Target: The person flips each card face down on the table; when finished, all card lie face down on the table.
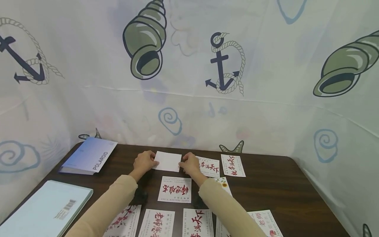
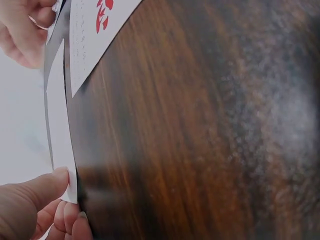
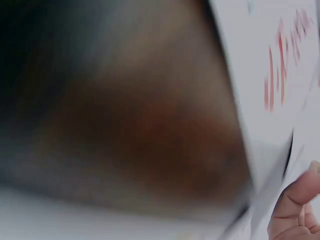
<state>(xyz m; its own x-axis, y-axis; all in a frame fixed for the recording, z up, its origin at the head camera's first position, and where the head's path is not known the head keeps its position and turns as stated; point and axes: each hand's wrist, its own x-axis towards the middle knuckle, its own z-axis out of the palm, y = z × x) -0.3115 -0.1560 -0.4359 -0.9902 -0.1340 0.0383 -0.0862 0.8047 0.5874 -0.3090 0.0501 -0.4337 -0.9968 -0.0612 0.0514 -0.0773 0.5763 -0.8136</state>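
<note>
A blank white card (image 1: 168, 161) is at the back middle of the table, between my two hands. My left hand (image 1: 144, 163) pinches its left edge, and the left wrist view shows the thumb (image 2: 47, 187) on top with fingers beneath. At the opposite edge, my right hand (image 1: 190, 166) holds the card between thumb and fingers. Just right of that hand lies a card with red characters (image 1: 209, 167), partly covered by it. In front of the blank card lies another printed card (image 1: 174, 190). The right wrist view is mostly blurred.
An upright printed card (image 1: 233, 165) lies at the back right. Several printed cards, among them one with pink blossoms (image 1: 125, 220), line the front, partly under the forearms. A blue POLAROID folder (image 1: 91, 154) and a pale blue book (image 1: 47, 207) occupy the left side. A patterned curtain (image 1: 189, 125) hangs behind.
</note>
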